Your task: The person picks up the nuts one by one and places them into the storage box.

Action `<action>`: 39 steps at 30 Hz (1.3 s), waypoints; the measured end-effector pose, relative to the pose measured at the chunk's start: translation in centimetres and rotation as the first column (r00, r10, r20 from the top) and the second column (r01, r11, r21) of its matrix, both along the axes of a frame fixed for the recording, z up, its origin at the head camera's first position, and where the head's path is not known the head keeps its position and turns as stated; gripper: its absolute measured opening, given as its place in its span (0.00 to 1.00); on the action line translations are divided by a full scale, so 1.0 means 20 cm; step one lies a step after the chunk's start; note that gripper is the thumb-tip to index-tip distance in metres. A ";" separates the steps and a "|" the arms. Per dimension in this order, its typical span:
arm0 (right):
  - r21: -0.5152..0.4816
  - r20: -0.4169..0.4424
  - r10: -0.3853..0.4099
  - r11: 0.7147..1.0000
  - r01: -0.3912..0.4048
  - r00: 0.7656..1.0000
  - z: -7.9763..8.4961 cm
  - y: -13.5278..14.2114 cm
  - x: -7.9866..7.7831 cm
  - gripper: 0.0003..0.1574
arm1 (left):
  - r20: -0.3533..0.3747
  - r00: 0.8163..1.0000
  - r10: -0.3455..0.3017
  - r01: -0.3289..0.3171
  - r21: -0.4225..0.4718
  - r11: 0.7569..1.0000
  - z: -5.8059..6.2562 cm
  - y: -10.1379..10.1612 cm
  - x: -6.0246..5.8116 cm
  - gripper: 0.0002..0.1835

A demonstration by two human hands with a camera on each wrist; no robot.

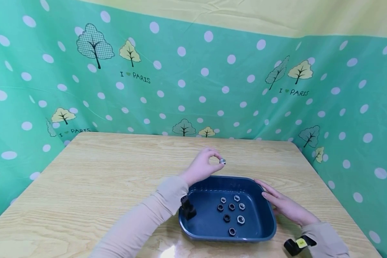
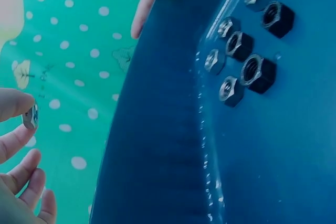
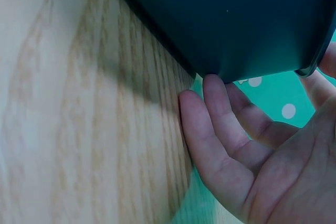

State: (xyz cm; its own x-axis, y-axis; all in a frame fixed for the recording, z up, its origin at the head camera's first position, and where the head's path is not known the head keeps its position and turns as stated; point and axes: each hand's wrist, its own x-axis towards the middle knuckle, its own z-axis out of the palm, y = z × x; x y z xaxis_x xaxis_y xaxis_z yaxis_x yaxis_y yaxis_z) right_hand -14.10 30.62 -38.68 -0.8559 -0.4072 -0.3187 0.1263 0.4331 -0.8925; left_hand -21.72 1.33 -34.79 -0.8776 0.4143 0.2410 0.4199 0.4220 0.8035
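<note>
Between thumb and forefinger, my left hand [image 1: 202, 166] pinches a silver hex nut [image 1: 222, 161] above the far rim of a dark blue basin [image 1: 193, 234]. The left wrist view shows the same nut [image 2: 30, 116] at the fingertips, with the other fingers loosely bent. My right hand [image 1: 285, 207] holds the basin's right side, its thumb over the rim. In the right wrist view, several fingers [image 3: 220, 124] lie against the outer wall low down. Several silver nuts [image 1: 240, 219] and black nuts [image 1: 227, 218] lie spread on the basin floor, mostly right of its middle.
The basin stands on a light wooden table [image 1: 84, 186], near its front edge. A green dotted curtain [image 1: 193, 79] hangs around the back and sides. Black wrist cameras sit on both sleeves, the left camera [image 1: 188, 208] over the basin's left end.
</note>
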 end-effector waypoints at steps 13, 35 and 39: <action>-0.008 0.006 0.017 1.000 -0.017 1.000 0.01 0.00 -0.01 0.38 | -0.025 0.982 -0.189 0.183 -0.150 0.972 0.01 0.07 0.08 0.06; 0.074 0.028 -0.064 0.995 0.062 0.998 0.00 -0.01 0.00 0.39 | 0.136 0.837 -0.531 0.543 -0.330 0.772 -0.03 0.06 0.13 0.06; 0.071 0.028 -0.077 0.995 0.075 0.997 -0.01 -0.01 0.00 0.38 | 0.202 0.802 -0.562 0.594 -0.364 0.718 -0.04 0.04 0.14 0.05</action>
